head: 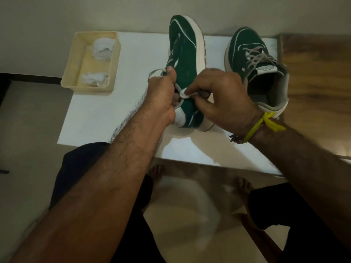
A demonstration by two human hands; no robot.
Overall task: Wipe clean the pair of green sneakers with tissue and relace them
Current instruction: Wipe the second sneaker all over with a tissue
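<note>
Sneaker (185, 73) number one sits at twelve o'clock on the white table (114, 114), tipped onto its side so I can reach the eyelets; my left hand (161, 97) grips its collar with the lace (182, 94) running under the thumb, while my right hand (218, 95) pinches the lace end to thread it. Its laced mate (256, 59) waits upright at two o'clock, and used tissues (103, 48) lie in the tray (76, 59) at ten, out of the way.

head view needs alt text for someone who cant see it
Both hands, left hand and right hand, pinch a pale lace on a green sneaker tilted on its side on a white table. The second sneaker stands upright alongside; a cream tray holds crumpled tissues.
</note>
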